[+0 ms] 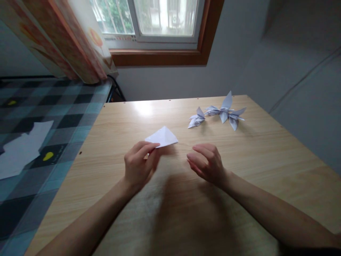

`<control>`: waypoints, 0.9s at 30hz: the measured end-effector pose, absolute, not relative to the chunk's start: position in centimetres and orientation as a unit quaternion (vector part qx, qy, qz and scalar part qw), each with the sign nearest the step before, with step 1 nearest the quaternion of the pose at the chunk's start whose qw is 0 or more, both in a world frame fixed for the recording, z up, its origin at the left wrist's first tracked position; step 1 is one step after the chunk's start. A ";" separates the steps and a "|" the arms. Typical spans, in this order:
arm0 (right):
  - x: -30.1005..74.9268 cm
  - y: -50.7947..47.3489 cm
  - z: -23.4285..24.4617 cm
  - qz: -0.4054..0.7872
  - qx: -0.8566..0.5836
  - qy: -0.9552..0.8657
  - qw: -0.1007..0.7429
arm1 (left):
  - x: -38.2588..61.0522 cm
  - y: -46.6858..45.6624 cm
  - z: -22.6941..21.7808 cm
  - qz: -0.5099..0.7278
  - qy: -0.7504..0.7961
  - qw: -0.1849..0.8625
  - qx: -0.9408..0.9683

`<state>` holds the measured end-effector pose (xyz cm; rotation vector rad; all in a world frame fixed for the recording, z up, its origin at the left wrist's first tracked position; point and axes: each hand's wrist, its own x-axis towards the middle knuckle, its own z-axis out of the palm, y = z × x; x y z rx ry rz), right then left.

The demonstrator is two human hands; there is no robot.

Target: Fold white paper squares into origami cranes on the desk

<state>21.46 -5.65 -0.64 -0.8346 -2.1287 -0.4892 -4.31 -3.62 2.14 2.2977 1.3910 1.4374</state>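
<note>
The folded white paper point(164, 136) is located at the fingertips of the left hand point(137, 161), above the tabletop. Its lower left edge is pinched between thumb and fingers, which cover that corner. The peak of the sheet points away from the fingers toward the window side; the opposite corner extends right, toward the other hand. A crease descends from the peak. Whether the sheet touches the surface cannot be determined.

The right hand point(207, 161) is positioned to the right of the paper and apart from it. Its fingers are loosely curled, with the fingertips facing the left hand and a gap between index finger and thumb.

Beyond the right fingertips, toward the far edge, stand folded paper figures with pointed wings. The single figure point(197, 119) is nearest to the fingers; just beside it, farther right, is an overlapping cluster point(226, 109). These figures occupy the space directly forward of the right hand.

The wooden table point(266, 160) extends below and around both hands. Well to the left of the left fingers, a checked cloth point(87, 89) carries loose white sheets point(23, 147), partly overlapping. Beyond the fingers and past the far table edge are the curtain point(64, 35), at left, and the window point(165, 17) in its brown frame point(160, 58). A cable point(301, 81) runs along the wall at far right.
</note>
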 end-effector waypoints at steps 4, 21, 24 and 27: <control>21.4 -4.9 -1.3 -0.212 -0.303 -0.848 0.379 | -4.0 -2.7 2.4 0.580 0.468 0.339 0.573; 20.8 -3.9 -1.2 -0.073 -0.205 -0.945 0.244 | -5.2 -2.1 0.3 0.266 0.530 0.002 0.805; 20.8 -4.3 -1.0 -0.049 -0.212 -0.946 0.239 | -5.4 -2.0 -0.3 0.193 0.419 -0.013 0.887; 20.8 -4.4 -1.2 -0.018 -0.224 -0.941 0.253 | -5.4 -2.0 -0.6 0.104 0.387 0.014 0.916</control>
